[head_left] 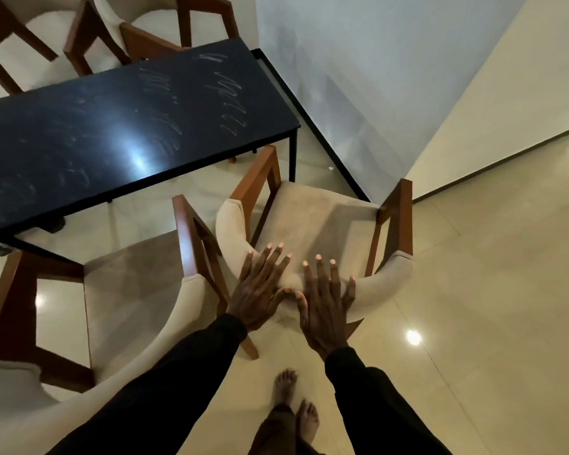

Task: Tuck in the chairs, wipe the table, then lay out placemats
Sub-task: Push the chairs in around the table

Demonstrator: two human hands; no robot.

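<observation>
Head view: the left grip (260, 287) and right grip (326, 307) are pressed flat, fingers spread, on the back of the beige-cushioned brown wooden chair (309, 218), not yet tucked under the smeared black rectangular worktop (128, 126) ahead; wiping and placemats are judged outstanding.

Long black sleeves (178, 372) cover both arms to the wrists. The fingernails (318, 257) are painted pale pink. The trousers (276, 431) are dark, the feet (286, 387) bare.

Table (112, 133) glossy black, smeared; chair (312, 221) wood, matt cloth.
</observation>
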